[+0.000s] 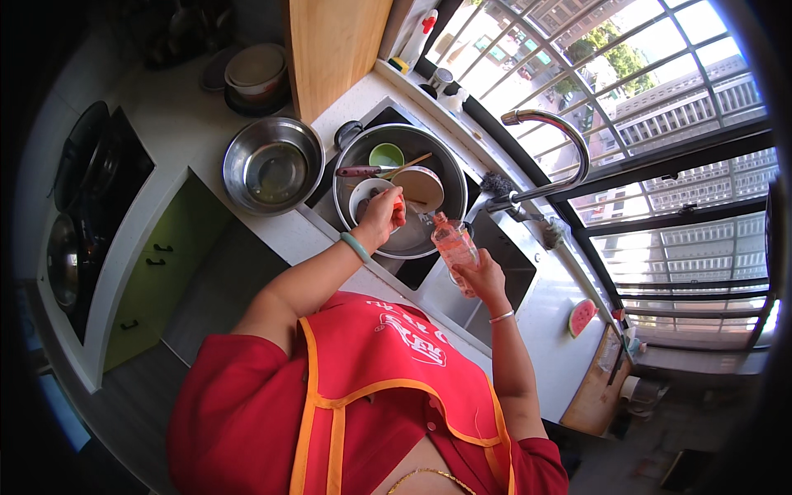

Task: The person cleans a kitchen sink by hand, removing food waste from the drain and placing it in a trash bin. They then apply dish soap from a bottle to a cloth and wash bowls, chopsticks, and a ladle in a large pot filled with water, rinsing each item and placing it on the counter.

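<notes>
My right hand point(479, 275) is closed around a clear plastic bottle point(456, 250), tilted towards the sink side, with something reddish at its mouth. My left hand point(385, 215) is over the large metal pot point(461, 167), fingers curled around something red that is too small to name. Inside the pot are a green bowl point(387, 154), a white bowl with a patterned rim point(419, 187), another white bowl point(362, 201) just beside my left hand, chopsticks point(408, 166), a utensil with a dark red handle point(359, 171) and some water.
A steel basin point(272, 167) stands left of the pot. The curved faucet point(575, 142) rises behind the sink point(482, 303). A watermelon piece point(582, 318) lies on the right counter, near a wooden board point(597, 390). A wooden panel point(334, 49) stands beyond the basin; stacked bowls point(255, 68) are further left.
</notes>
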The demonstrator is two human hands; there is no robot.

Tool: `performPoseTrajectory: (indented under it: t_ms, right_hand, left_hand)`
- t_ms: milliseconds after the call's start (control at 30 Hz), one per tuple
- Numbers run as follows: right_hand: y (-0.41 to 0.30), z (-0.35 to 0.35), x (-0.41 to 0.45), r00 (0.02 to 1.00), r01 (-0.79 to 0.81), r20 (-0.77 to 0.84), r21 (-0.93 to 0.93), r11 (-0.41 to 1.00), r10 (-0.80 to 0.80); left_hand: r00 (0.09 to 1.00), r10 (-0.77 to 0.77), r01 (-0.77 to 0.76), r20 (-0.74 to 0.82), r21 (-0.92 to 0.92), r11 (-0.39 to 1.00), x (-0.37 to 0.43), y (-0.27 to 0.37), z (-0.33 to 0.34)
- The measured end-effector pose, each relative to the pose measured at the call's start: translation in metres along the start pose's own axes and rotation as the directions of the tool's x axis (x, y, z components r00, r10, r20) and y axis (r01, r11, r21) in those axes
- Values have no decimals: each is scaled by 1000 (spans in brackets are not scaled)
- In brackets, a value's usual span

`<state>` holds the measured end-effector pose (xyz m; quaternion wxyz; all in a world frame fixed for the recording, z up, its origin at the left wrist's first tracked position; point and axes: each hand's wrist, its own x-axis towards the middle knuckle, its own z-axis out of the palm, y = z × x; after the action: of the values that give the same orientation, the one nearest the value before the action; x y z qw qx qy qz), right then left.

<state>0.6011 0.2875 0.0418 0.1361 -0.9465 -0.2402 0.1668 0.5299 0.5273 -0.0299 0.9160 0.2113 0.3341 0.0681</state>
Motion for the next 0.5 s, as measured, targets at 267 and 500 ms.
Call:
performPoseTrajectory:
  t_ms: [267, 500]
  right_hand:
    - [-1, 0, 1, 999, 34, -20, -19, 999, -34]
    - [-4, -3, 3, 998, 51, -37, -2, 999, -51]
  left_hand:
    - [1000, -30, 30, -4, -10, 999, 7, -8, -5]
    - [998, -36, 35, -47, -16, 999, 8, -20, -1]
